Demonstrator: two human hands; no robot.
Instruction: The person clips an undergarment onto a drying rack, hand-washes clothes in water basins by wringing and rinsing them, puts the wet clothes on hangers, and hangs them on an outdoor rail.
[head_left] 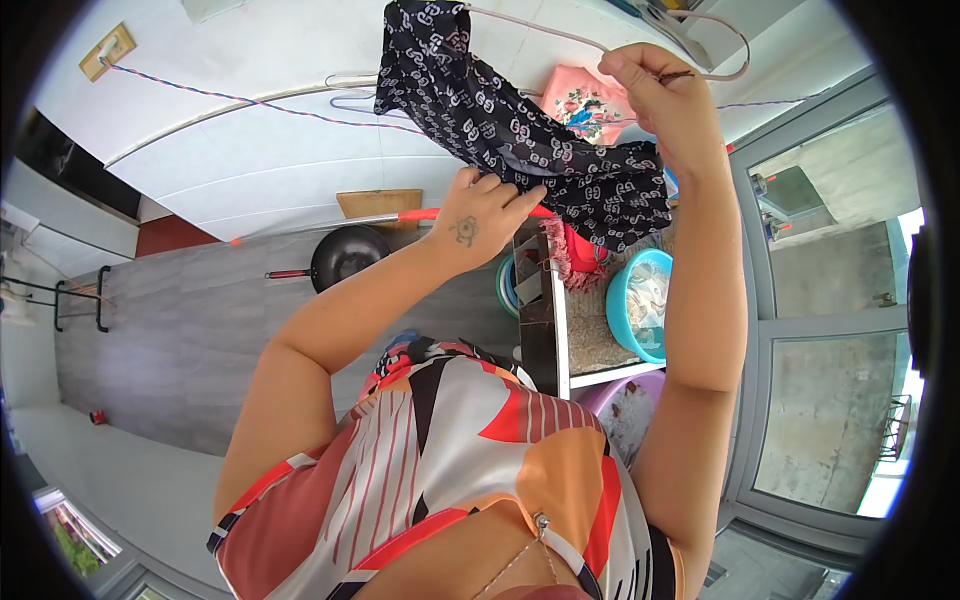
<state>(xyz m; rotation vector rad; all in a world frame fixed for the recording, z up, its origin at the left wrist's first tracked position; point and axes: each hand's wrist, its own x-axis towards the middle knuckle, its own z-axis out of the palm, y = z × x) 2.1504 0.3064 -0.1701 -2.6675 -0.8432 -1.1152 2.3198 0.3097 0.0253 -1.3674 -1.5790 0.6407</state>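
A black garment with a white letter pattern [520, 130] hangs across the upper middle, draped and folded; I cannot tell its kind. My left hand [475, 218] is closed at its lower edge, fingers curled into the fabric. Up and to the right, my right hand [660, 100] pinches a pale wire hanger [540, 26] near its dark twisted neck. One arm of the hanger runs left to the top of the garment. Behind the fabric, a pink floral cloth [585, 100] shows in part.
A striped cord [250, 101] stretches along the white wall from an outlet [107, 52]. Below are a turquoise basin [640, 310] with wet-looking contents, a purple tub [625, 410] and a red mop-like cloth [575, 255]. A black wok [348, 258] lies left; glazed doors [765, 330] stand right.
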